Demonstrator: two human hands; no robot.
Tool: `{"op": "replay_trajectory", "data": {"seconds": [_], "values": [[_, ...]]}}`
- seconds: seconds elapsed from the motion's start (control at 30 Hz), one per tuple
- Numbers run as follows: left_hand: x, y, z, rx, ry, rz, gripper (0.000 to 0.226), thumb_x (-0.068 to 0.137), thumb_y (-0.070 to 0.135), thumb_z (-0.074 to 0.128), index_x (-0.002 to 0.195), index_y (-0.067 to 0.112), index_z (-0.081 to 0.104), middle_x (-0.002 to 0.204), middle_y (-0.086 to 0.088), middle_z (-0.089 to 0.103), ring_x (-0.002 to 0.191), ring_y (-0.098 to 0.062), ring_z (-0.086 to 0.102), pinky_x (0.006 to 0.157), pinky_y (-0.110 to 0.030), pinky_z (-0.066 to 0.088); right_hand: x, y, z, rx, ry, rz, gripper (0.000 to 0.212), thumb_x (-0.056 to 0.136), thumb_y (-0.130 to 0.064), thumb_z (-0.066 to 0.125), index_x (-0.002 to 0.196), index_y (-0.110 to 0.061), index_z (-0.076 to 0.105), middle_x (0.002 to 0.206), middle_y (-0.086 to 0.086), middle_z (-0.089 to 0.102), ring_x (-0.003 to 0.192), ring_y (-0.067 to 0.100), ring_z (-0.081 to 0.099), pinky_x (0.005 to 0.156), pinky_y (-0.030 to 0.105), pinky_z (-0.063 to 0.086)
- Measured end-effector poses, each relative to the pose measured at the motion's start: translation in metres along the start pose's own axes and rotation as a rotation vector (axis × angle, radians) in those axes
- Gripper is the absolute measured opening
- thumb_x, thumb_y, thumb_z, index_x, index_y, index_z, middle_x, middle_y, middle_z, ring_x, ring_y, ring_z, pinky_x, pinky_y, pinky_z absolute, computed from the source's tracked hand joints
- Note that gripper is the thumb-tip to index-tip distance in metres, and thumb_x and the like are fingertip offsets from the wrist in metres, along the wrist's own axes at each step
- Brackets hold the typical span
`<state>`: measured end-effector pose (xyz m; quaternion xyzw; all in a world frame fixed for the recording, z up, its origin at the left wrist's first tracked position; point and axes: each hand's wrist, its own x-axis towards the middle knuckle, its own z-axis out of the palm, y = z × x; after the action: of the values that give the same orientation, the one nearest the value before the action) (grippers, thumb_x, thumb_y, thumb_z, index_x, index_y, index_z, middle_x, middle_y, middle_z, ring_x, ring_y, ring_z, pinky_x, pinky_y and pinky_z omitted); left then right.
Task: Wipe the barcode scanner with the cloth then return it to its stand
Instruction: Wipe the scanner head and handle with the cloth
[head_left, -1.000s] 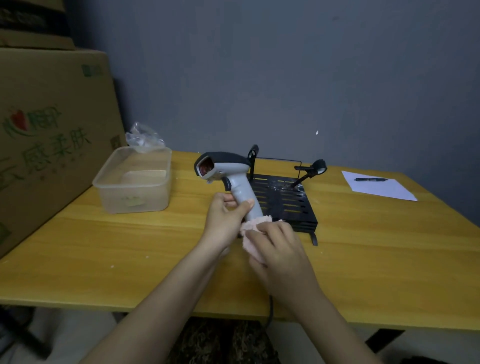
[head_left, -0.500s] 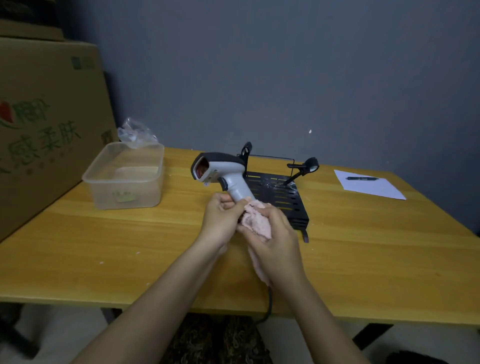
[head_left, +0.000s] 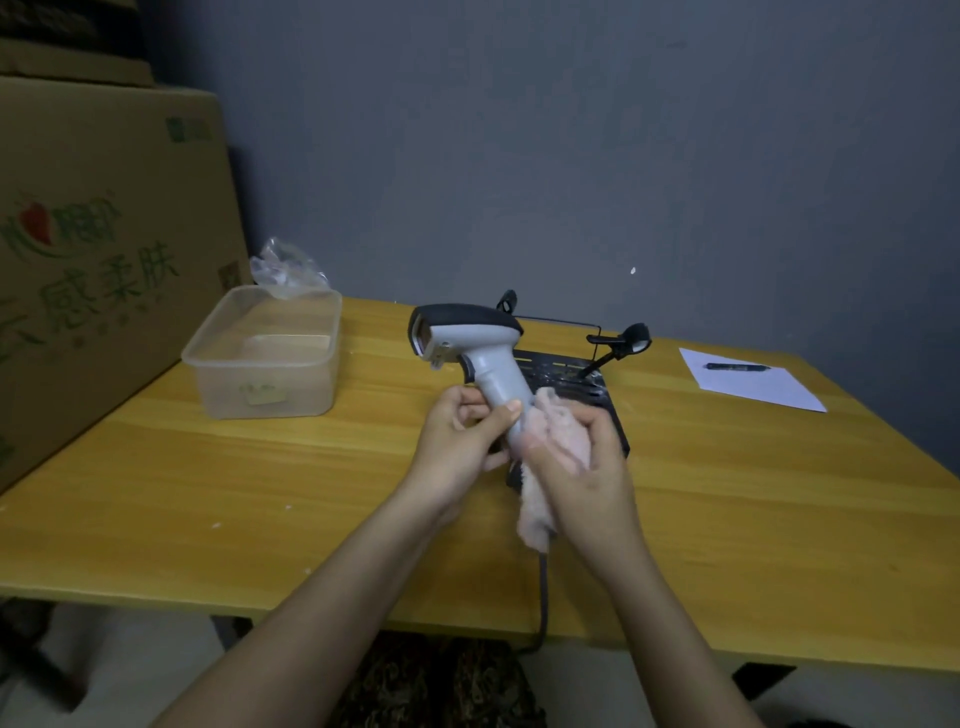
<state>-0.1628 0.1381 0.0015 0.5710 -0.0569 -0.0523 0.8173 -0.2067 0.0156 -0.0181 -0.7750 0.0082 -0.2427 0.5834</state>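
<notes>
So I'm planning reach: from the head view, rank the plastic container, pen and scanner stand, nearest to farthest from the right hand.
1. Scanner stand, just behind the right hand.
2. Pen, far right, on paper.
3. Plastic container, far left.

One head-worn wide-angle view, looking forward and down across the table (head_left: 260, 493) toward the far wall (head_left: 571, 156). Close range: both forearms enter from the near edge, hands mid-frame. Box (head_left: 93, 249) at far left, paper (head_left: 753, 384) at far right.
</notes>
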Motion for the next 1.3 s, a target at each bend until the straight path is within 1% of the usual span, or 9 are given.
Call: {"op": "replay_trajectory", "data": {"seconds": [0.07, 0.23, 0.37, 0.5, 0.63, 0.87, 1.03, 1.17, 1.3], "values": [[-0.001, 0.000, 0.001, 0.002, -0.005, -0.002, 0.014, 0.088, 0.005, 0.062, 0.094, 0.009, 0.049, 0.083, -0.004, 0.055, 0.079, -0.011, 0.061, 0.064, -0.025, 0.059, 0.005, 0.005, -0.004, -0.056, -0.013, 0.029, 0.017, 0.083, -0.028, 0.069, 0.093, -0.023, 0.056, 0.094, 0.002, 0.065, 0.078, 0.005, 0.063, 0.059, 0.020, 0.050], [0.000, 0.004, -0.006, -0.009, -0.075, -0.024, 0.014, 0.092, 0.008, 0.057, 0.106, 0.009, 0.056, 0.092, -0.002, 0.065, 0.081, -0.005, 0.066, 0.065, -0.020, 0.060, 0.015, 0.004, -0.026, 0.296, 0.058, 0.242, 0.011, 0.090, -0.025, 0.061, 0.099, -0.022, 0.059, 0.102, 0.011, 0.068, 0.080, 0.014, 0.068, 0.063, 0.026, 0.055], [0.002, 0.004, -0.006, -0.036, -0.109, -0.121, 0.027, 0.094, 0.014, 0.054, 0.121, 0.010, 0.058, 0.108, -0.006, 0.069, 0.094, -0.014, 0.066, 0.079, -0.023, 0.057, -0.003, -0.008, -0.007, 0.101, -0.072, 0.019, 0.039, 0.072, -0.017, 0.080, 0.103, -0.025, 0.058, 0.098, -0.005, 0.065, 0.077, 0.001, 0.065, 0.059, 0.015, 0.051], [0.001, 0.008, -0.006, 0.099, -0.050, -0.145, 0.023, 0.096, 0.018, 0.052, 0.114, 0.011, 0.063, 0.097, -0.002, 0.068, 0.082, -0.008, 0.063, 0.066, -0.013, 0.054, -0.004, -0.002, -0.001, -0.071, 0.033, -0.137, 0.034, 0.071, -0.013, 0.080, 0.099, -0.021, 0.063, 0.098, -0.005, 0.067, 0.088, 0.004, 0.062, 0.070, 0.018, 0.050], [-0.002, 0.018, -0.007, 0.102, -0.072, -0.217, 0.032, 0.090, 0.033, 0.059, 0.101, 0.004, 0.068, 0.091, -0.003, 0.072, 0.081, -0.010, 0.068, 0.070, -0.017, 0.057, -0.012, -0.003, 0.007, -0.297, 0.008, -0.414, 0.035, 0.078, -0.012, 0.073, 0.111, -0.014, 0.064, 0.112, -0.012, 0.057, 0.106, -0.008, 0.051, 0.086, 0.004, 0.038], [-0.002, 0.020, -0.013, 0.122, 0.061, -0.246, 0.022, 0.087, 0.024, 0.065, 0.097, 0.004, 0.066, 0.078, -0.005, 0.068, 0.062, -0.008, 0.063, 0.055, -0.017, 0.054, -0.007, -0.006, 0.000, -0.092, -0.238, -0.100, 0.015, 0.090, -0.027, 0.061, 0.105, -0.023, 0.063, 0.093, -0.006, 0.068, 0.082, 0.004, 0.063, 0.071, 0.021, 0.049], [-0.004, 0.022, -0.019, 0.033, -0.058, -0.264, 0.029, 0.096, 0.013, 0.051, 0.114, -0.007, 0.058, 0.100, -0.019, 0.067, 0.085, -0.024, 0.068, 0.083, -0.032, 0.056, 0.006, -0.002, -0.022, -0.169, -0.206, -0.084, 0.012, 0.090, -0.031, 0.060, 0.098, -0.022, 0.064, 0.090, -0.007, 0.068, 0.083, 0.006, 0.063, 0.070, 0.028, 0.049], [-0.005, 0.025, -0.018, -0.084, -0.115, -0.276, 0.030, 0.099, 0.008, 0.041, 0.119, -0.011, 0.052, 0.103, -0.020, 0.065, 0.087, -0.025, 0.065, 0.084, -0.035, 0.054, -0.007, -0.007, -0.009, -0.100, -0.317, -0.096, 0.004, 0.091, -0.024, 0.060, 0.088, -0.022, 0.058, 0.077, -0.011, 0.061, 0.067, -0.003, 0.056, 0.058, 0.012, 0.042], [-0.007, 0.030, -0.024, -0.165, -0.158, -0.254, 0.032, 0.100, 0.006, 0.034, 0.125, -0.008, 0.047, 0.106, -0.018, 0.064, 0.094, -0.024, 0.063, 0.086, -0.037, 0.051, 0.004, 0.001, -0.025, -0.239, -0.328, -0.102, 0.006, 0.090, -0.029, 0.061, 0.086, -0.024, 0.060, 0.080, -0.009, 0.063, 0.070, 0.003, 0.056, 0.061, 0.017, 0.043]]}}
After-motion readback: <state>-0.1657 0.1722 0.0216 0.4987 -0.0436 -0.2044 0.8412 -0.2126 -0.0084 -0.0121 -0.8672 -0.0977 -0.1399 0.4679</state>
